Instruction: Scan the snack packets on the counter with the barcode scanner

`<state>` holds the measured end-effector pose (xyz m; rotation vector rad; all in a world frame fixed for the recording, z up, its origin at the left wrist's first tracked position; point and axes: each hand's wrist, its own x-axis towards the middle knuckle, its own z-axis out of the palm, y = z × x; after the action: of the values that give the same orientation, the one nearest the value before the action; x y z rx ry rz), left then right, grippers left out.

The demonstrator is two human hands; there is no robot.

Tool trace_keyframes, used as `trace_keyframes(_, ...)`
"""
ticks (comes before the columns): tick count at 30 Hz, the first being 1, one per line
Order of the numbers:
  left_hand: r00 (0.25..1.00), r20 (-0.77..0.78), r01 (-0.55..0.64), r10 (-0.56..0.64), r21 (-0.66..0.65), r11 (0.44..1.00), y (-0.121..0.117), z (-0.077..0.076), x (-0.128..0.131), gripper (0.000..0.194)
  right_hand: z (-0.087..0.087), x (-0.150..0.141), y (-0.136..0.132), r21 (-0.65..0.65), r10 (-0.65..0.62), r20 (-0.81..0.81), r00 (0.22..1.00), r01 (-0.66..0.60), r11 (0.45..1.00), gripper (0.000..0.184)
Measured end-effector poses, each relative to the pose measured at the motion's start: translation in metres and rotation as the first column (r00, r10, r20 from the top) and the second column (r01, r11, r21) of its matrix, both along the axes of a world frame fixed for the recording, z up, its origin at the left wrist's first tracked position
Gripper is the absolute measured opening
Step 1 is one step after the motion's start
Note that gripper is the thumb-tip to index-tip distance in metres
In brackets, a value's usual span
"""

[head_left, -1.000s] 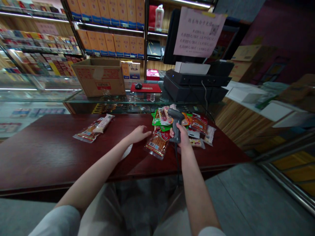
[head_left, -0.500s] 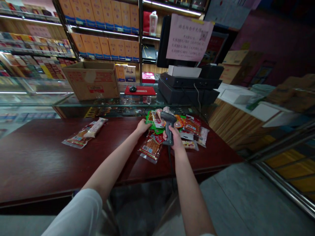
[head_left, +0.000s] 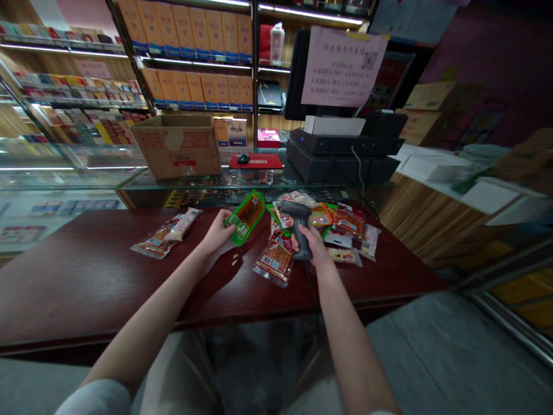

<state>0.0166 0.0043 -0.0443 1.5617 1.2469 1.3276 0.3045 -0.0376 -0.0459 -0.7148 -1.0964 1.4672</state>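
Note:
My left hand (head_left: 220, 232) is closed on the lower left end of a green-edged snack packet (head_left: 247, 218) with brown food showing inside, held tilted above the table. In my right hand (head_left: 314, 245) is a dark grey barcode scanner (head_left: 301, 230), my fingers wrapped round its handle and its head pointing left. Beneath and behind the scanner lies a pile of snack packets (head_left: 349, 222) in red, green and clear wrapping. A clear packet of brown sticks (head_left: 275, 262) lies at the pile's near left side.
Two more packets (head_left: 166, 235) lie on the left of the dark red table (head_left: 99, 282). Behind it, a glass counter holds an open cardboard box (head_left: 177, 151), a mouse (head_left: 243, 158) on a red mat, and a monitor (head_left: 298, 75). The scanner's cable (head_left: 310, 288) hangs over the table's front edge.
My left hand has lifted the green-edged packet off the pile and moved it left. My right hand still holds the scanner over the pile. The view has shifted slightly.

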Motion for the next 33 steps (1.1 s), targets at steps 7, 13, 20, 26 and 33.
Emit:
trace_keyframes(7,1.000,-0.011,0.016,-0.016,-0.038,0.999,-0.017,-0.007,-0.013,0.029,0.003,-0.003,-0.003,0.013,0.079,0.079,0.994,-0.080,0.997,0.038)
trace_keyframes(13,0.998,-0.052,0.017,-0.021,-0.083,0.996,-0.029,0.006,-0.010,0.028,0.001,-0.004,-0.003,-0.009,0.066,0.095,0.993,-0.066,0.998,0.040)
trace_keyframes(20,0.926,-0.308,-0.230,0.217,-0.004,0.973,-0.037,0.021,-0.042,0.033,0.005,-0.003,-0.004,-0.017,0.055,0.072,0.996,-0.054,0.998,0.037)
trace_keyframes(26,0.542,-0.727,-0.610,0.421,0.004,0.793,-0.036,0.034,-0.101,0.042,0.001,0.001,-0.001,-0.027,0.001,-0.002,1.000,-0.001,1.000,0.037)
trace_keyframes(33,0.100,-0.864,-0.588,0.494,0.349,0.730,-0.041,0.027,-0.094,0.035,0.006,0.009,0.002,0.022,-0.149,-0.156,0.976,0.154,0.988,0.034)
